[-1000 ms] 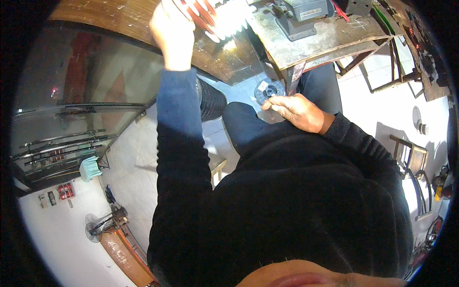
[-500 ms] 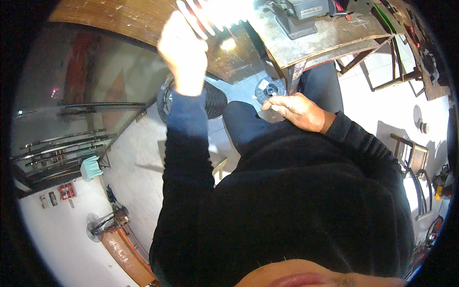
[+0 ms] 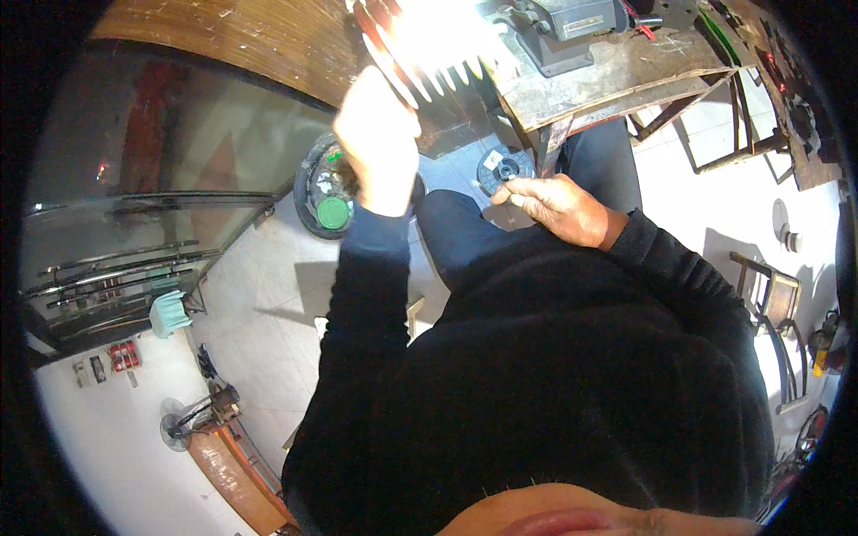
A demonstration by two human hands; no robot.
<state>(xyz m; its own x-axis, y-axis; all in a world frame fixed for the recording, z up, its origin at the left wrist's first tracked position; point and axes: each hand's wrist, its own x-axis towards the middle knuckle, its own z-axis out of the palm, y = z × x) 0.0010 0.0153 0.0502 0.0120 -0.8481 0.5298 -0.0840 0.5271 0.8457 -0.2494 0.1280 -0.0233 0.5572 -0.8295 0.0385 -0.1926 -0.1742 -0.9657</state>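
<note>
My left hand (image 3: 380,147) is raised at the upper middle, beside a very bright light (image 3: 438,31). Glare washes the hand out, and red and white curved streaks run where its fingers would be. What it touches cannot be made out. In front of my lap, my right hand (image 3: 563,208) is closed, thumb and forefinger pressed together. A small greyish piece (image 3: 508,217) shows under its fingertips; its kind is unclear. Just beyond those fingertips is a dark round disc like a spool (image 3: 492,163), with a white label, against the pale floor.
A worn workbench (image 3: 626,76) at the upper right bears a grey metal machine (image 3: 556,58). A wooden surface (image 3: 223,40) spans the upper left. Beside my left wrist stands a dark bin (image 3: 308,196) with a green round item (image 3: 333,213). A chair (image 3: 770,290) stands right.
My left hand has moved to the right and toward me, uncovering the bin's contents. The bright light and its streaks have shifted rightward. My right hand has hardly moved.
</note>
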